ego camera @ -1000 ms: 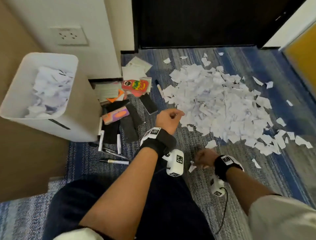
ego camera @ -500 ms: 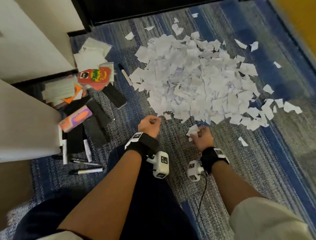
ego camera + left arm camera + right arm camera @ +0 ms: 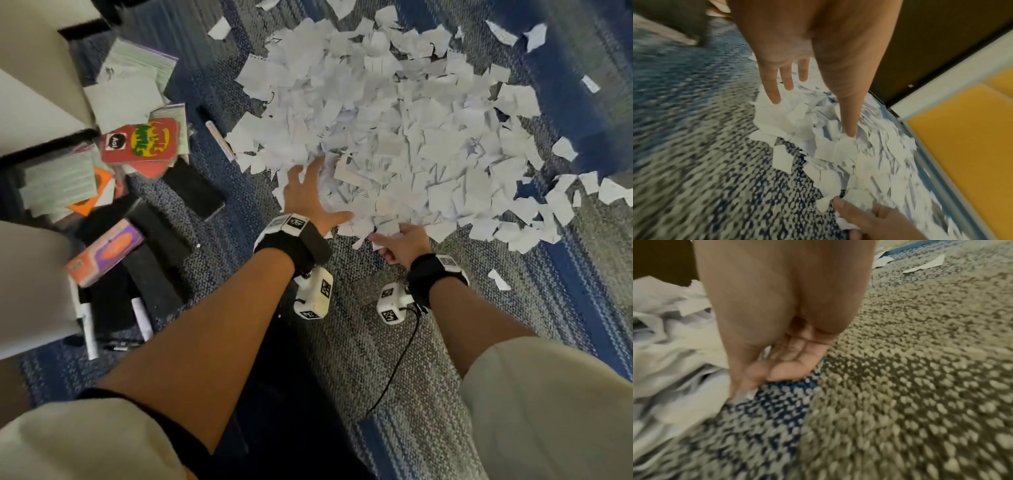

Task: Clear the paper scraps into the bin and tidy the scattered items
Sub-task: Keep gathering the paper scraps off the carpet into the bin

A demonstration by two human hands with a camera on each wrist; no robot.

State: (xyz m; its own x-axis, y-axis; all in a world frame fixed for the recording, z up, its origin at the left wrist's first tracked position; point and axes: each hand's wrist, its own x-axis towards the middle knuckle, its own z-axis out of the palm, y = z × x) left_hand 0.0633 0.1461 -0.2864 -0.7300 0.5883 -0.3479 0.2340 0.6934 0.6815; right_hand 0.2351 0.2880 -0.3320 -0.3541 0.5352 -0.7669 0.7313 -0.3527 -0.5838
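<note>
Here the paper scraps (image 3: pixel 387 137) lie in a broad heap on the carpet (image 3: pixel 359 342), thin white torn pieces with ragged edges, some with faint printed lines, piled thickest in the middle and thinning to loose single bits at the far and right edges. In the left wrist view the same scraps (image 3: pixel 818 129) look crumpled and layered, their corners lifting.

The left hand (image 3: pixel 308 195) is spread flat with straight fingers at the near left edge of the heap, its fingertips (image 3: pixel 774 95) touching the top pieces. The right hand (image 3: pixel 402 245) is at the heap's near edge with its fingers curled and the thumb pressed to them, pinching some of the scraps; the right wrist view shows white paper (image 3: pixel 748 392) caught at the fingertips (image 3: pixel 756 374), though that view is blurred.

The carpet is a coarse looped weave in grey and cream flecks with blue bands. To the left of the heap lie the scattered items: a red card pack (image 3: pixel 140 142) with green and yellow lettering, an orange and purple box (image 3: pixel 104 251), flat black rectangular pieces (image 3: pixel 193 190), pale lined cards (image 3: pixel 58 185), and white markers (image 3: pixel 142 318) lying side by side. The smooth white wall of the bin (image 3: pixel 30 284) shows at the left edge.
</note>
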